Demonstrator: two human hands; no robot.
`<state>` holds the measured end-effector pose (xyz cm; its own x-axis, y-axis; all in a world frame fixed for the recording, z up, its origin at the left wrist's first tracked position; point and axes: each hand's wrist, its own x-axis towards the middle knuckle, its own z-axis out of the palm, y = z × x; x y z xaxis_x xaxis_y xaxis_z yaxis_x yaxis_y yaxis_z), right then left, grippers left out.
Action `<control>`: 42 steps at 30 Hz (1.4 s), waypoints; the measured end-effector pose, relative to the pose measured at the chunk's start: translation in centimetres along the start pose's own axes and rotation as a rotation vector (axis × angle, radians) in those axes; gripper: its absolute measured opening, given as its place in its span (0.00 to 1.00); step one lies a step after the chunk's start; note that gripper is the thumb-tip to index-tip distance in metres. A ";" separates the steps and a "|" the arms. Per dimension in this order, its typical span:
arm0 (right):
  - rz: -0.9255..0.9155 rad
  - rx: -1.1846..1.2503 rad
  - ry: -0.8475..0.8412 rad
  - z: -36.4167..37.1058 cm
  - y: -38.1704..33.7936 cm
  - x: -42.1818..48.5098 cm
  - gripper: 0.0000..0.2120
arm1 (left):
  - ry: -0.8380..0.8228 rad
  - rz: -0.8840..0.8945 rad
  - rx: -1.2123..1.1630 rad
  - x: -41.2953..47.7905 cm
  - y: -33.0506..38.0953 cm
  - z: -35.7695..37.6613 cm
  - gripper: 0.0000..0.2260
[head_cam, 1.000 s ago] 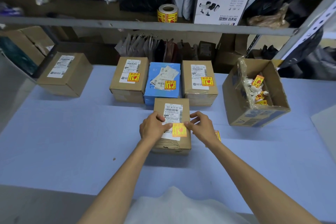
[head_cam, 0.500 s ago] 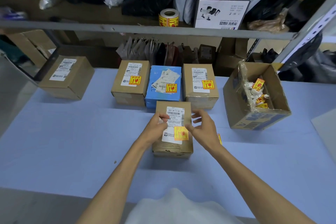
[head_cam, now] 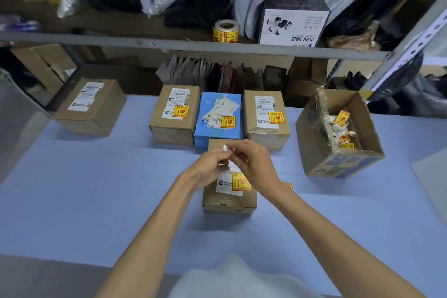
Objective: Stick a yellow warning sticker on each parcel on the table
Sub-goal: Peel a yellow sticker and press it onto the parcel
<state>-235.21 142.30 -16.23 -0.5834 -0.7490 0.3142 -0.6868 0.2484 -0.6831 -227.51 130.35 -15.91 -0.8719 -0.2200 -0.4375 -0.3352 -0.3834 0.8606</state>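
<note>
Fingers [head_cam: 223,152] of both hands meet above the near parcel [head_cam: 229,197], pinching a small white scrap [head_cam: 227,147] between them; I judge it to be the peeled backing, though it is too small to be sure. My left hand [head_cam: 209,167] and right hand [head_cam: 254,167] hover over the parcel's far half, and its yellow sticker [head_cam: 240,182] already lies flat on the label, just below the right hand. The unstickered parcel [head_cam: 90,106] sits well apart, far to the left at the table's back edge, its long axis running away and to the right. So the left hand is nearer to it. The scrap box [head_cam: 343,135] stands to the right, nearer my right hand.
</note>
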 end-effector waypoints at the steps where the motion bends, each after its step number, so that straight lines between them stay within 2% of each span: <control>1: 0.018 -0.010 -0.005 0.1 0.1 0.1 0.08 | -0.027 -0.005 -0.031 -0.2 0.2 0.2 0.12; 4: 0.100 -0.011 0.032 0.0 0.6 0.2 0.05 | -0.043 0.038 -0.015 -0.2 0.3 0.7 0.11; 9: 0.126 0.071 0.050 -1.1 0.8 0.3 0.08 | 0.135 0.175 -0.050 -0.1 0.3 0.6 0.12; 13: 0.161 0.142 0.091 -1.4 0.7 0.2 0.06 | 0.220 0.222 -0.040 0.1 0.7 0.9 0.07; 16: 0.271 0.287 0.138 -2.2 0.5 0.5 0.11 | 0.233 0.263 -0.006 -0.1 1.1 1.5 0.07; 21: 0.337 0.320 0.192 -3.0 0.7 1.1 0.05 | 0.187 0.322 0.129 0.0 1.9 2.1 0.08; 24: 0.329 0.295 0.183 -3.2 0.8 1.3 0.04 | 0.181 0.326 0.162 0.3 2.3 2.2 0.06; 30: 0.258 0.380 0.093 -4.0 0.6 1.2 0.06 | 0.271 0.347 0.133 1.0 2.3 1.9 0.03; 35: 0.246 0.362 0.123 -4.5 0.6 1.5 0.08 | 0.256 0.348 0.268 1.6 2.4 2.5 0.03; 38: 0.167 0.260 0.135 -5.0 0.7 1.2 0.09 | 0.210 0.356 0.289 1.9 2.9 2.8 0.04; 42: 0.061 0.060 0.183 -5.9 1.4 0.8 0.05 | 0.138 0.348 0.236 2.2 3.1 3.4 0.04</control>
<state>-239.22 145.63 -13.06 -0.6960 -0.6079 0.3823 -0.6240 0.2485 -0.7409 -231.68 131.77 -13.30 -0.8966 -0.4239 -0.1283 -0.1167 -0.0535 0.9917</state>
